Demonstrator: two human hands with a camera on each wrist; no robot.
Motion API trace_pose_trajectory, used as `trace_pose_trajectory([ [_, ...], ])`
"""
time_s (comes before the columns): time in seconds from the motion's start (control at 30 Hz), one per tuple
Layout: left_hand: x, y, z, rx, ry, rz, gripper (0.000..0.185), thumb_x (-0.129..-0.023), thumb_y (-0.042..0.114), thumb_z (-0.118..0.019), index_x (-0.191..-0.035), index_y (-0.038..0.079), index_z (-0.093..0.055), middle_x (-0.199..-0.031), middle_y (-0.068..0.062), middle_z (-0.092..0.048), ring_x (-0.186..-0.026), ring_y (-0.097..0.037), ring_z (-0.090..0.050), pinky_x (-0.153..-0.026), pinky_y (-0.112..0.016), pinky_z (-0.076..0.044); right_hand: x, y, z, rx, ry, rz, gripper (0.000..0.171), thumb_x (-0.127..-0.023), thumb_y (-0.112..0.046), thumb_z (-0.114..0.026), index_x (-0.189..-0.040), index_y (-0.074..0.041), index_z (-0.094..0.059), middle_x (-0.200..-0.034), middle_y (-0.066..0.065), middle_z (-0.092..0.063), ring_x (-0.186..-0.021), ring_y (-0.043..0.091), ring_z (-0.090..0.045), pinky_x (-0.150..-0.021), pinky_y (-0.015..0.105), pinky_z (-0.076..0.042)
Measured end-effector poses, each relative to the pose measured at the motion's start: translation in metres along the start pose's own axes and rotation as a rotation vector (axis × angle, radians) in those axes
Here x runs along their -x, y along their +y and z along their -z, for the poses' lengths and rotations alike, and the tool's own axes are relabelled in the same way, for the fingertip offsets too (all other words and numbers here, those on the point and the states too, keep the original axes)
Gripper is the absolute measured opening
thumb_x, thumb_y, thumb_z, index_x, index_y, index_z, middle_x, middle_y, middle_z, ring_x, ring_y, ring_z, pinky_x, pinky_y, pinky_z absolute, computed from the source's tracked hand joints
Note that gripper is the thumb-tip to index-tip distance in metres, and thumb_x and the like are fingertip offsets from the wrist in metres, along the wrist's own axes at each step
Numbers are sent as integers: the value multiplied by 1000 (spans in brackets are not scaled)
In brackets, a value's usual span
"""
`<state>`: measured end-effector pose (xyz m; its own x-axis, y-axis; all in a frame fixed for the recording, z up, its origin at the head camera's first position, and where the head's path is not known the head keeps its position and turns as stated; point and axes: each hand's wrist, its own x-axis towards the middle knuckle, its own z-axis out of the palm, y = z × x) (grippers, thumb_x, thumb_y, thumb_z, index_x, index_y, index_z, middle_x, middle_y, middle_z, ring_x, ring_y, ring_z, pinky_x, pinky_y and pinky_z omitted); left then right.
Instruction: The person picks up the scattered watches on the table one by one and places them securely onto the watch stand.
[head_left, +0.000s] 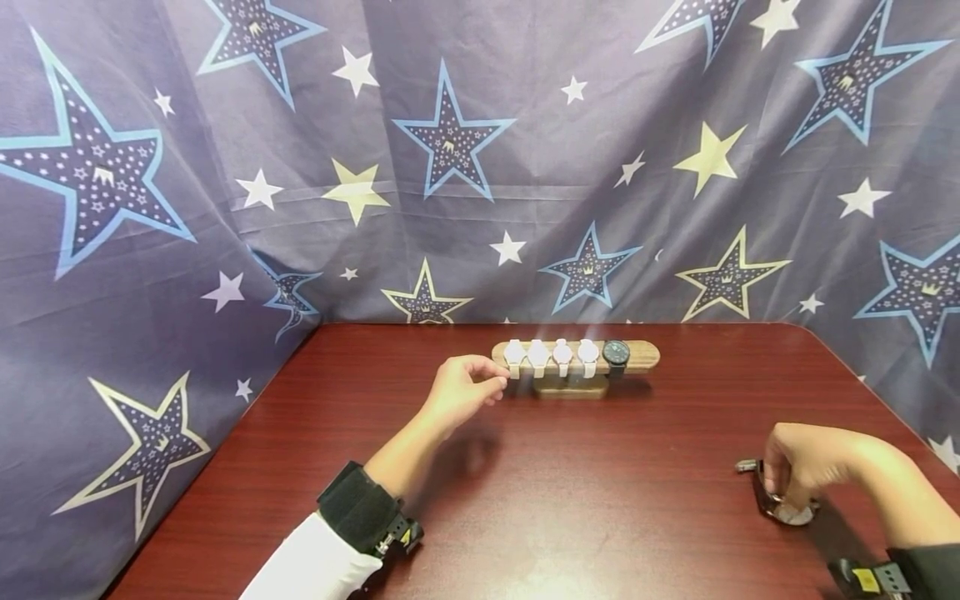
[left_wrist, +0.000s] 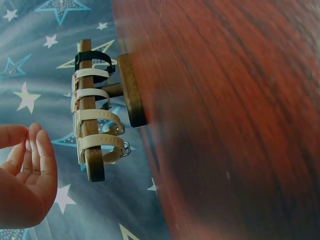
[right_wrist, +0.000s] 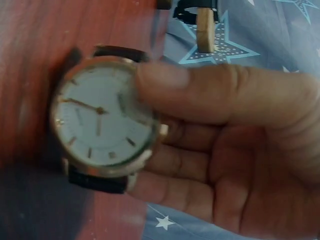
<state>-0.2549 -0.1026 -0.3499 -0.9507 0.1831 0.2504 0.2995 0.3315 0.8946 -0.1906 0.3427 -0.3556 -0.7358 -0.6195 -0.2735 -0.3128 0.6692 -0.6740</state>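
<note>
My right hand (head_left: 813,458) pinches a wristwatch (right_wrist: 100,120) with a white dial, gold-coloured case and dark strap, low over the table's right side. In the right wrist view the thumb lies across the dial's edge, with the other fingers behind the case. My left hand (head_left: 461,390) is just beside the left end of a wooden watch stand (head_left: 643,356). Its thumb and fingertips come close together with nothing between them. A white watch (head_left: 514,353) is the one nearest to it on the stand. A black watch (head_left: 617,353) is farthest along the row.
The stand's wooden base (left_wrist: 131,90) rests on the reddish-brown table (head_left: 570,475) near its back edge. A grey curtain (head_left: 510,158) with stars hangs right behind the table and along its left and right sides.
</note>
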Motion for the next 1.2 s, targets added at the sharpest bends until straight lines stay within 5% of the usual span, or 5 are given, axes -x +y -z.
trace_pose_trajectory([
  [0.4,2,-1,1,-5,3,17,8,-83,-3,-69,-89,0,-75,-74,-8,-71,-66,-31,-68,-65,-45,-59,-6,1,-3,49,16,19,17,-62,3,-77,-64,-10,-66,-54,-17,-54,-47,-3,-47,-41,20,-43],
  [0.7,1,-4,-2,17,-2,24,9,-83,-3,-70,-91,-2,-74,-79,-17,-71,-64,-27,-68,-64,-44,-59,-17,-9,5,105,51,130,17,-66,8,-65,-62,-8,-62,-56,-21,-41,-50,-7,-35,-43,16,-29],
  [1.0,3,4,-13,37,-47,-2,9,-84,-2,-69,-92,-2,-75,-82,-10,-71,-67,-26,-69,-63,-37,-59,-37,-37,6,70,96,123,11,-79,3,-64,-79,-7,-68,-69,-10,-59,-60,0,-50,-52,21,-44],
  [1.2,5,14,-24,25,-144,-51,9,-86,2,-70,-93,0,-75,-80,-8,-72,-64,-17,-67,-65,-39,-59,-56,-71,9,124,111,170,11,-82,-3,-63,-85,-12,-69,-75,-10,-62,-67,2,-54,-59,22,-46],
])
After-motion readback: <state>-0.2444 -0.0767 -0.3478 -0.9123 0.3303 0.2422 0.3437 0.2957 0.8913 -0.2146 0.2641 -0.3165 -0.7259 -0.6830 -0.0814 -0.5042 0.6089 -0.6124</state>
